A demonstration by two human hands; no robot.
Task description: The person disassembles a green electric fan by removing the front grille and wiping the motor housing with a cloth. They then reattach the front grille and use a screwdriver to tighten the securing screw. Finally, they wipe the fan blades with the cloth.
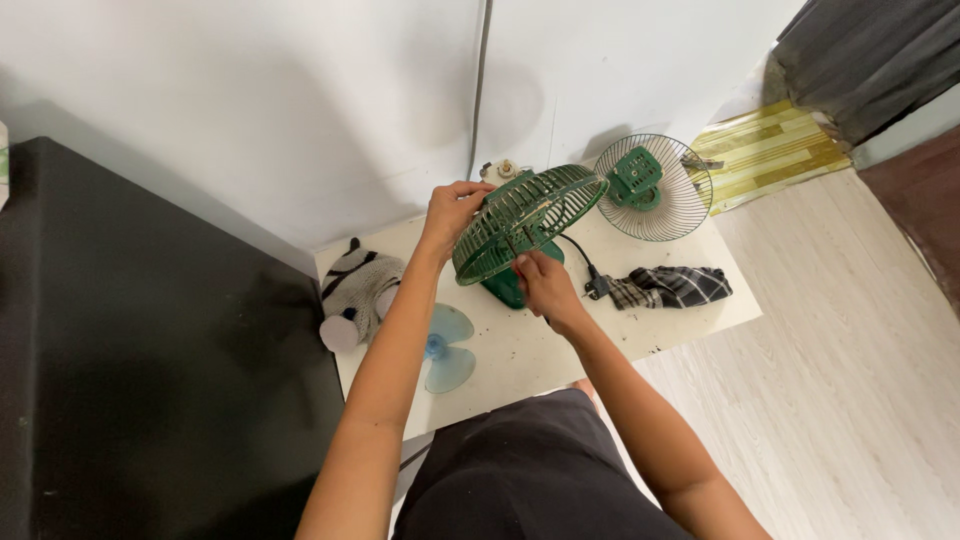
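A green plastic fan grille (530,215) is held tilted above a white board (690,320) on the floor. My left hand (452,210) grips its rim on the left side. My right hand (538,280) pinches the lower front edge of the grille. Under the grille sits the green fan base (503,290), partly hidden, with the motor top (502,170) peeking out behind.
A wire rear guard (655,187) with a green hub leans by the wall. A pale blue fan blade (445,348) lies near my left arm. A checked cloth (670,287), black plug (597,288), knitted striped item (358,292) and large black surface (150,350) surround them.
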